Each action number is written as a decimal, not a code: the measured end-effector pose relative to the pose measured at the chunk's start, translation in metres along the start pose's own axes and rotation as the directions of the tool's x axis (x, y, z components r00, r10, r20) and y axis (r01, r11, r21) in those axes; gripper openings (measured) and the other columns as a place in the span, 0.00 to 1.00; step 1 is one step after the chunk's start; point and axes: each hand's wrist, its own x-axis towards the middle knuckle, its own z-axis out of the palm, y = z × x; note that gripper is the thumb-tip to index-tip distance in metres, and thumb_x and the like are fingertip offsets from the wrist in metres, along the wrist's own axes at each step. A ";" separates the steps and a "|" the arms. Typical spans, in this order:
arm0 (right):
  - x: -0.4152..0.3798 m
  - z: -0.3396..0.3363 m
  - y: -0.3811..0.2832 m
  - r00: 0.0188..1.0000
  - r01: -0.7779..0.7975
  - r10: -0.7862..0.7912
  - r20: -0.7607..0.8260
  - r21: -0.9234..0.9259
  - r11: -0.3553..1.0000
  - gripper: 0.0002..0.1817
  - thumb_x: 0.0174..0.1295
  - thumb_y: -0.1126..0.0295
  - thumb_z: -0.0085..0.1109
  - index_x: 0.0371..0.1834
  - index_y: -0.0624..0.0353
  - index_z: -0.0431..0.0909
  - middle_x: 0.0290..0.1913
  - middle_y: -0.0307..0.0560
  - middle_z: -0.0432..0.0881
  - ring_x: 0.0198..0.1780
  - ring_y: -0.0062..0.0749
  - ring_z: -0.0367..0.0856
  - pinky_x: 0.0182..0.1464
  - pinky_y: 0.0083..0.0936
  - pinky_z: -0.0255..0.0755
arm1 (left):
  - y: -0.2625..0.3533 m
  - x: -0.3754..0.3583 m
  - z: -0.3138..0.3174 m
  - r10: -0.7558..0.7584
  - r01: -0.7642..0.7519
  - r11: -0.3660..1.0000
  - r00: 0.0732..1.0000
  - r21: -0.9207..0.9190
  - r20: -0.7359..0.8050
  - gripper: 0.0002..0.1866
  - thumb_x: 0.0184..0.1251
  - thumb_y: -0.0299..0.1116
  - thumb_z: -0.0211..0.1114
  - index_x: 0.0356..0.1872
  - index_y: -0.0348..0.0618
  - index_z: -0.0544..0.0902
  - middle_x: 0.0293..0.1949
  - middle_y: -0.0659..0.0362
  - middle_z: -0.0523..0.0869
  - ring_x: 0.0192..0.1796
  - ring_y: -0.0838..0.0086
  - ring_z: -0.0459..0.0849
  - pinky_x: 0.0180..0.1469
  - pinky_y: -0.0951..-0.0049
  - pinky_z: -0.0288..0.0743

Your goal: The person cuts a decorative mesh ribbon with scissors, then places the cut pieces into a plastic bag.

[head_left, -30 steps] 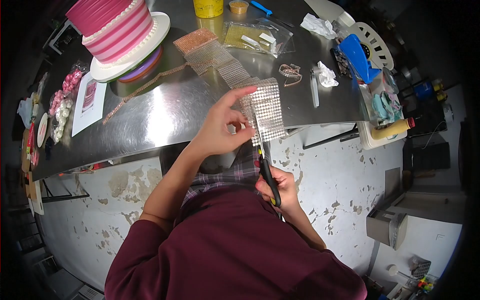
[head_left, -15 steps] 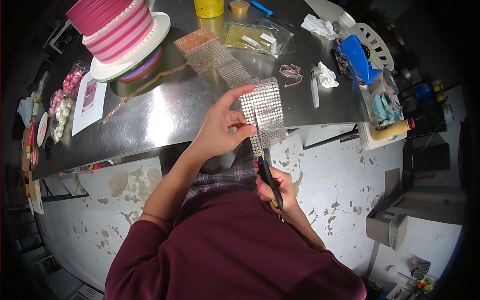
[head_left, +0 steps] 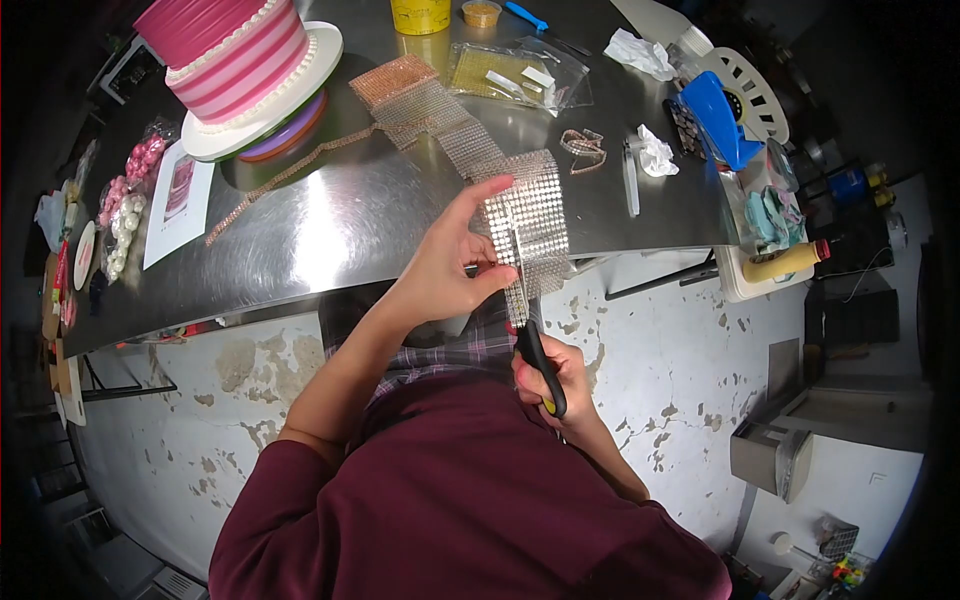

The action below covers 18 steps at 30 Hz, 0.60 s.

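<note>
A wide band of rhinestone mesh point(head_left: 541, 205) hangs over the table's front edge. My left hand point(head_left: 450, 262) pinches its left side, index finger near the top and thumb lower down. Black-handled scissors point(head_left: 537, 358) are in my right hand point(head_left: 562, 378), below the band, their blades pointing up along the mesh near its left side. A narrow strip of mesh lies left of the blades, by my left thumb. The rest of the band point(head_left: 465, 140) runs back over the table to a copper-coloured section point(head_left: 393, 80).
A pink striped cake point(head_left: 240, 70) stands on a turntable at the back left, with a printed picture point(head_left: 178, 205) beside it. Packaged gold mesh point(head_left: 500, 75), crumpled tissue point(head_left: 655, 152), a silver cutter point(head_left: 631, 180) and a blue holder point(head_left: 718, 115) lie behind and right.
The scissors and my right hand have barely moved. My left thumb and the mesh under it have shifted slightly, and the lower part of the band hangs more to the right of the blades.
</note>
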 end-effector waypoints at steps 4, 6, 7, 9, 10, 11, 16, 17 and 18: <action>0.000 -0.001 0.000 1.000 0.020 -0.019 0.005 -0.043 0.999 0.28 0.54 0.76 0.60 0.58 0.67 0.64 0.18 0.29 0.65 0.16 0.09 0.58 0.17 0.09 0.48 | 0.000 0.000 0.000 0.003 -0.001 0.999 0.999 -0.042 0.049 0.42 0.47 0.12 0.60 0.65 0.36 0.48 0.57 0.53 0.66 0.35 0.82 0.78 0.33 0.85 0.69; 0.000 0.000 0.000 1.000 0.024 -0.024 -0.008 -0.050 0.998 0.28 0.53 0.76 0.61 0.59 0.67 0.64 0.18 0.29 0.66 0.16 0.09 0.57 0.17 0.09 0.48 | 0.000 0.000 0.001 0.009 -0.006 0.999 0.999 -0.047 0.053 0.42 0.47 0.11 0.60 0.65 0.36 0.48 0.56 0.54 0.67 0.34 0.82 0.78 0.31 0.86 0.68; 0.000 0.001 0.001 0.999 0.029 -0.030 -0.012 -0.055 0.998 0.29 0.53 0.76 0.61 0.59 0.67 0.64 0.18 0.29 0.66 0.16 0.09 0.57 0.17 0.09 0.48 | 0.001 0.000 0.001 0.018 -0.016 0.999 0.999 -0.050 0.050 0.42 0.47 0.11 0.59 0.65 0.36 0.48 0.55 0.54 0.67 0.34 0.82 0.78 0.31 0.86 0.67; 0.000 0.002 0.000 0.999 0.018 -0.020 -0.036 -0.068 0.998 0.29 0.52 0.76 0.62 0.59 0.67 0.64 0.18 0.30 0.67 0.15 0.09 0.58 0.16 0.09 0.48 | 0.000 0.000 0.002 0.020 -0.017 0.998 0.998 -0.055 0.053 0.42 0.47 0.11 0.59 0.65 0.36 0.48 0.55 0.53 0.67 0.34 0.82 0.78 0.30 0.86 0.67; 0.000 0.003 -0.001 0.998 0.001 -0.005 -0.055 -0.077 0.997 0.29 0.52 0.76 0.63 0.59 0.66 0.64 0.18 0.30 0.68 0.15 0.09 0.58 0.16 0.09 0.48 | -0.002 -0.001 0.001 0.011 -0.008 0.998 0.998 -0.055 0.058 0.42 0.47 0.11 0.59 0.65 0.36 0.48 0.56 0.53 0.67 0.35 0.82 0.78 0.30 0.86 0.67; 0.000 0.004 -0.002 0.997 -0.017 0.010 -0.074 -0.084 0.996 0.30 0.51 0.75 0.64 0.58 0.66 0.65 0.18 0.30 0.69 0.15 0.08 0.58 0.16 0.09 0.49 | -0.002 -0.001 0.001 0.003 0.001 0.998 0.998 -0.056 0.064 0.42 0.47 0.11 0.59 0.65 0.36 0.48 0.56 0.53 0.66 0.35 0.82 0.78 0.29 0.86 0.67; -0.001 0.004 -0.001 0.995 -0.020 0.008 -0.101 -0.118 0.993 0.29 0.50 0.74 0.66 0.57 0.65 0.67 0.19 0.32 0.71 0.15 0.09 0.59 0.16 0.09 0.50 | 0.001 -0.002 0.002 0.032 -0.033 0.999 0.999 0.042 0.031 0.41 0.48 0.13 0.60 0.64 0.37 0.50 0.52 0.52 0.72 0.35 0.82 0.78 0.29 0.85 0.67; -0.002 0.004 -0.001 0.995 -0.019 0.008 -0.102 -0.115 0.993 0.29 0.50 0.74 0.66 0.56 0.65 0.68 0.19 0.32 0.71 0.15 0.09 0.59 0.16 0.09 0.50 | 0.001 -0.002 0.001 0.031 -0.033 0.996 0.999 0.084 0.026 0.40 0.49 0.14 0.60 0.64 0.37 0.51 0.49 0.52 0.74 0.35 0.82 0.78 0.29 0.85 0.67; -0.002 0.004 0.000 0.995 -0.023 0.009 -0.102 -0.135 0.991 0.29 0.50 0.73 0.66 0.56 0.65 0.68 0.19 0.32 0.71 0.15 0.09 0.59 0.16 0.08 0.50 | 0.000 -0.001 0.001 0.018 -0.017 0.999 0.999 0.031 -0.034 0.39 0.49 0.15 0.61 0.63 0.38 0.54 0.45 0.54 0.76 0.33 0.83 0.78 0.29 0.85 0.67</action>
